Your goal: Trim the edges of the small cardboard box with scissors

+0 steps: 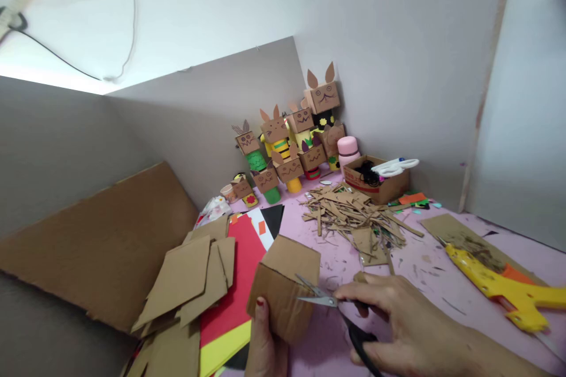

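Observation:
My left hand [266, 341] grips a small cardboard box [283, 291] from below, its thumb pressed against the near face. In my right hand [393, 312] is a pair of scissors [329, 301] with black handles. The blades stand apart and point left, over the right side of the box; whether they touch the cardboard I cannot tell. Just beyond the box lies a heap of cardboard scraps [349, 212]. Left of it are sheets of red paper [227, 283] and yellow paper [225, 350].
Cut cardboard pieces [186, 277] are stacked at left, beside a large leaning cardboard sheet [106, 235]. Several cardboard animal figures [289, 168] stand at the back. A pink bottle [348, 150] and an open box [378, 182] are near the wall. A yellow glue gun [495, 285] lies at right.

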A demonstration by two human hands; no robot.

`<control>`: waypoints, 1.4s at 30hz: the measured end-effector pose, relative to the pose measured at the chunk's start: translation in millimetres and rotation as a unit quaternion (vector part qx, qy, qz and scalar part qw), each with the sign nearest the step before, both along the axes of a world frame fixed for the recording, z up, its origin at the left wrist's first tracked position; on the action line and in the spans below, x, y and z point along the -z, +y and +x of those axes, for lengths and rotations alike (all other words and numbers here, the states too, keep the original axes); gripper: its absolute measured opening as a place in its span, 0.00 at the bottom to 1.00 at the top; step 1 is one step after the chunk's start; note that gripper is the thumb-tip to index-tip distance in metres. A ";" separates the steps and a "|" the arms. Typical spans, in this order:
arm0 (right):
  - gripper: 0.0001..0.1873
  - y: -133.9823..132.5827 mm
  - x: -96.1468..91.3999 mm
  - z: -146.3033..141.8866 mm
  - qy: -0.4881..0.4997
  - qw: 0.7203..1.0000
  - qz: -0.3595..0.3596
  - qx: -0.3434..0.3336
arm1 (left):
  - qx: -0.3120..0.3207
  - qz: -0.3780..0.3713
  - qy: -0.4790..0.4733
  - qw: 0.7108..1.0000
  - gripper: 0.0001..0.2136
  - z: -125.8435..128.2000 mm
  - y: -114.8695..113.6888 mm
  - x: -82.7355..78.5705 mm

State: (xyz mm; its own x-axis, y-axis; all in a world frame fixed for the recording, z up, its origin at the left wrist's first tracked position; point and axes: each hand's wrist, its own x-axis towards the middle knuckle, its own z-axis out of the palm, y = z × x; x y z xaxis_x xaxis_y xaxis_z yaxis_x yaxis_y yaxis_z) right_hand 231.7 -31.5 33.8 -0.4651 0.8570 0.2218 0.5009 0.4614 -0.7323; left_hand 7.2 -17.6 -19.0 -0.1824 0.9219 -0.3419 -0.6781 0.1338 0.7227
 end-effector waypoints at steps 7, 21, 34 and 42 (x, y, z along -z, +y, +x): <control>0.10 -0.6 0.8 -1.2 -0.014 1.000 0.024 -0.012 | 0.008 0.010 -0.010 1.000 0.23 1.5 -0.1 -2.4; 0.04 -3.1 3.0 -3.5 -0.013 0.998 0.060 -0.013 | 0.003 -0.002 0.000 1.000 0.32 -0.6 -0.3 -1.6; 0.09 -0.7 -0.7 -3.9 0.009 1.000 0.009 -0.018 | 0.029 -0.013 0.004 0.999 0.39 -1.8 1.8 2.8; 0.05 -2.0 2.7 -3.5 0.028 0.999 0.032 -0.026 | 0.030 -0.010 0.002 0.999 0.41 -3.5 1.0 2.1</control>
State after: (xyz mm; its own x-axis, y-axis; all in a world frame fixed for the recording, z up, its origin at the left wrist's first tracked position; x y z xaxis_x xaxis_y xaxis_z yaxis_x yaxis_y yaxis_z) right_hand 228.2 -33.4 31.0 -0.4942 0.8153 0.3017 0.4346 0.5323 -0.7265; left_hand 3.7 -16.6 -21.1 -0.1278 0.9240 -0.3605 -0.6658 0.1895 0.7217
